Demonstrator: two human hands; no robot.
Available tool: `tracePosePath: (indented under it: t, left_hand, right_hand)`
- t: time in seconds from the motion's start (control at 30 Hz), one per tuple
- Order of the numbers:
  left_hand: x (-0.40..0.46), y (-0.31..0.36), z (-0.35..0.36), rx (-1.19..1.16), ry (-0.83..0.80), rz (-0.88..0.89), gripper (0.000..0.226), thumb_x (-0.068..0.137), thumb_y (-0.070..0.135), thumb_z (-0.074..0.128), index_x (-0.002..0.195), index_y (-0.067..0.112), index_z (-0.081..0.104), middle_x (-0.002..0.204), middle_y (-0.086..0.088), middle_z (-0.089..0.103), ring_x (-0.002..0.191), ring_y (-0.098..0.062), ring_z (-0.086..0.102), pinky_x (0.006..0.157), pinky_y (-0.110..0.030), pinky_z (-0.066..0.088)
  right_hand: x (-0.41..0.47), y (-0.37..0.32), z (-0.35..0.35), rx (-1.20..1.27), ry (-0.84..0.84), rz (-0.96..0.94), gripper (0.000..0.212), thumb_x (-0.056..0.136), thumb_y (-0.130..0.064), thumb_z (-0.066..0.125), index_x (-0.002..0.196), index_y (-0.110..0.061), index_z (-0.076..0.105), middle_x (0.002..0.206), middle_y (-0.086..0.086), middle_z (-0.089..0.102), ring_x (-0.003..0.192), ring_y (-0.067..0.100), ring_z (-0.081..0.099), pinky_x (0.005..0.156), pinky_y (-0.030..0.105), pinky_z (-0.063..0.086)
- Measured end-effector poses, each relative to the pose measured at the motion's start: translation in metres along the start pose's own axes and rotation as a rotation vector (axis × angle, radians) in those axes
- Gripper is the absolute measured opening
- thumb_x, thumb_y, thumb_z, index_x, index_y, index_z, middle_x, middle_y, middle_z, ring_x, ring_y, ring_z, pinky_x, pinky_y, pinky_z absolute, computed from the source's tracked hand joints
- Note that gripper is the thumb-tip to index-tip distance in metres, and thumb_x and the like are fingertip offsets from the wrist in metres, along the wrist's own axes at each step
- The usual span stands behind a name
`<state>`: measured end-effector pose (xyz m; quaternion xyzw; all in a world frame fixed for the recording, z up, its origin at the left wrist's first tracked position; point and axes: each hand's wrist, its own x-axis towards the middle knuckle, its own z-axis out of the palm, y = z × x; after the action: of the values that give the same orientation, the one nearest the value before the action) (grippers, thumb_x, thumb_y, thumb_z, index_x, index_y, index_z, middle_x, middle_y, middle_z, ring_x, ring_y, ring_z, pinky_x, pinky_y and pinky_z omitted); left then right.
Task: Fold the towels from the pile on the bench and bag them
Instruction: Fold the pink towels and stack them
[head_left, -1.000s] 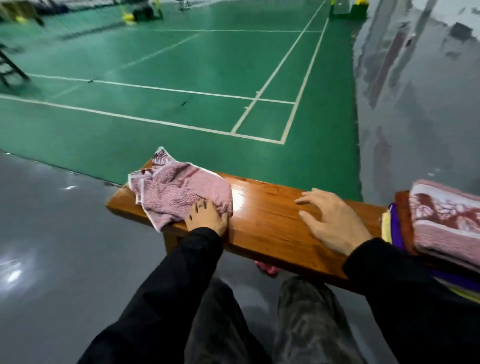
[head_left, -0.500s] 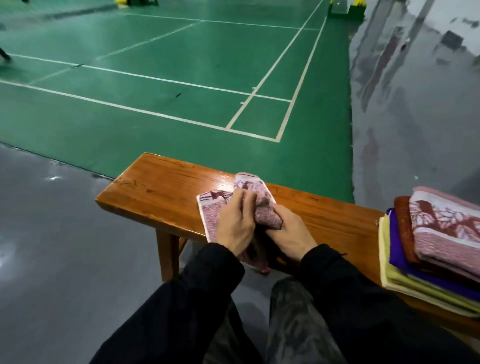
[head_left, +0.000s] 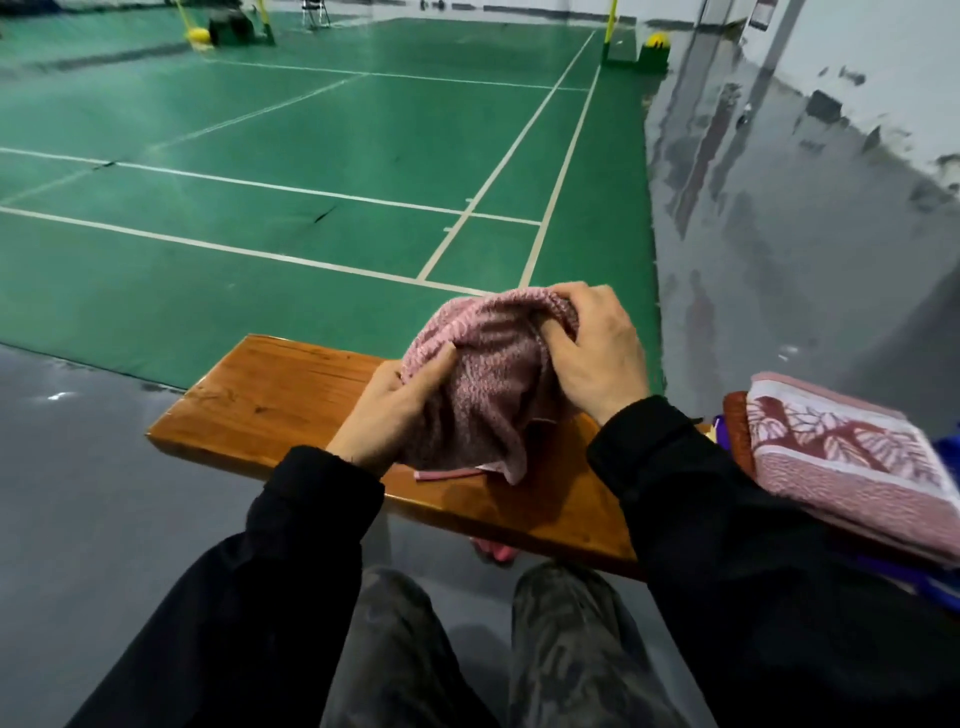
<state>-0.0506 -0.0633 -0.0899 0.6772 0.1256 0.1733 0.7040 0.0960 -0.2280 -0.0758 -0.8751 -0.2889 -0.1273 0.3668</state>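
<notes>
Head view: my only camera, worn on the head, so I share no overlap with another view.
Facing: forward and down, over the desk (head_left: 270, 395) toward the green court (head_left: 322, 156).
Nearness: hands (head_left: 395, 410) close below me.

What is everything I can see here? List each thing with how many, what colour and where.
pink towel: one, pink, bunched, held up over the bench.
bench: one, glossy brown wood, across the middle.
towel stack: one stack, pink leaf-patterned towel on top, brown and purple layers beneath, on the bench's right end.
pink item: one, on the floor under the bench; too hidden to identify.
court: one, green with white lines, beyond the bench.
grey floor: shiny, around the court.
yellow-green posts: several, at the far end.
legs: two, camouflage trousers, bottom centre.
left hand: black sleeve, grips the towel.
right hand: black sleeve, grips the towel.
</notes>
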Motion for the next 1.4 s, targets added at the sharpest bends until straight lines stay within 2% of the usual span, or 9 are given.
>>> tracePosePath:
  t: [0.13, 0.3, 0.43, 0.6, 0.77, 1.03, 1.17, 1.3, 1.4]
  left_hand:
    - [-0.007, 0.021, 0.026, -0.514, -0.028, -0.271, 0.059, 0.099, 0.053, 0.044, 0.116, 0.001, 0.066, 0.115, -0.022, 0.07, 0.112, -0.034, 0.065, 0.099, -0.045, 0.049]
    - [0.002, 0.022, 0.026, -0.464, 0.09, -0.133, 0.035, 0.101, 0.028, 0.053, 0.128, 0.005, 0.056, 0.118, -0.019, 0.068, 0.106, -0.034, 0.065, 0.097, -0.05, 0.051]
    - [0.001, 0.028, 0.036, -0.552, 0.046, -0.11, 0.036, 0.102, 0.022, 0.052, 0.132, 0.004, 0.052, 0.123, -0.021, 0.065, 0.109, -0.034, 0.065, 0.094, -0.047, 0.055]
    - [-0.002, 0.03, 0.049, -0.566, 0.008, -0.074, 0.031, 0.103, 0.01, 0.046, 0.131, -0.003, 0.05, 0.124, -0.026, 0.061, 0.107, -0.032, 0.063, 0.091, -0.04, 0.055]
    - [0.007, 0.013, 0.026, -0.54, 0.198, -0.115, 0.055, 0.096, 0.027, 0.061, 0.14, -0.004, 0.045, 0.125, -0.022, 0.062, 0.104, -0.027, 0.064, 0.078, -0.036, 0.057]
    - [-0.032, -0.011, 0.034, 0.379, -0.01, 0.298, 0.131, 0.063, 0.049, 0.089, 0.158, 0.027, 0.002, 0.161, 0.007, 0.015, 0.146, 0.003, 0.021, 0.115, -0.016, 0.025]
    - [-0.049, -0.011, 0.055, 0.523, 0.072, 0.582, 0.138, 0.057, 0.064, 0.082, 0.157, 0.008, 0.005, 0.163, -0.011, 0.01, 0.153, -0.023, 0.01, 0.123, -0.051, 0.019]
    - [-0.057, -0.024, 0.068, 0.656, 0.126, 0.716, 0.107, 0.074, 0.046, 0.081, 0.151, -0.002, 0.025, 0.153, -0.017, 0.031, 0.147, -0.013, 0.026, 0.118, -0.023, 0.024]
    - [-0.05, -0.039, 0.063, 0.532, 0.207, 0.58, 0.037, 0.09, 0.022, 0.053, 0.127, 0.016, 0.058, 0.118, 0.011, 0.062, 0.11, -0.008, 0.06, 0.092, -0.014, 0.043]
  right_hand:
    - [-0.042, 0.005, 0.026, 0.361, -0.019, 0.218, 0.055, 0.093, -0.041, 0.063, 0.143, -0.023, 0.047, 0.139, 0.002, 0.05, 0.128, 0.016, 0.049, 0.112, 0.042, 0.04]
    - [-0.098, 0.0, 0.024, 0.747, -0.198, 0.081, 0.079, 0.082, -0.062, 0.067, 0.148, -0.032, 0.036, 0.145, -0.007, 0.05, 0.132, 0.009, 0.051, 0.11, 0.038, 0.045]
    - [-0.107, -0.003, 0.03, 0.758, -0.376, -0.035, 0.132, 0.062, -0.033, 0.095, 0.155, -0.047, 0.002, 0.159, -0.011, 0.03, 0.145, 0.005, 0.034, 0.119, 0.031, 0.033]
    - [-0.086, -0.004, 0.016, 0.451, 0.044, -0.274, 0.066, 0.091, -0.035, 0.067, 0.15, -0.037, 0.038, 0.148, 0.002, 0.047, 0.131, 0.018, 0.053, 0.105, 0.042, 0.05]
    - [-0.056, -0.002, -0.005, 0.444, -0.049, -0.131, 0.019, 0.096, -0.015, 0.056, 0.113, -0.011, 0.063, 0.114, 0.013, 0.067, 0.104, 0.03, 0.066, 0.088, 0.054, 0.055]
    - [-0.015, -0.039, -0.044, 0.567, -0.221, 0.165, 0.011, 0.092, 0.001, 0.056, 0.092, -0.002, 0.066, 0.078, 0.002, 0.06, 0.068, 0.009, 0.049, 0.062, 0.02, 0.04]
    - [-0.017, -0.045, -0.036, 0.693, -0.211, 0.354, 0.017, 0.091, -0.016, 0.066, 0.085, 0.0, 0.068, 0.076, 0.007, 0.067, 0.07, 0.013, 0.056, 0.066, 0.028, 0.045]
    - [-0.018, -0.049, -0.04, 0.864, -0.205, 0.522, 0.016, 0.095, -0.019, 0.064, 0.099, -0.007, 0.073, 0.084, -0.001, 0.07, 0.071, 0.009, 0.063, 0.059, 0.011, 0.049]
    - [-0.02, -0.057, -0.039, 1.198, -0.212, 0.668, 0.014, 0.088, -0.013, 0.072, 0.096, -0.001, 0.071, 0.087, 0.016, 0.07, 0.076, 0.026, 0.067, 0.075, 0.038, 0.057]
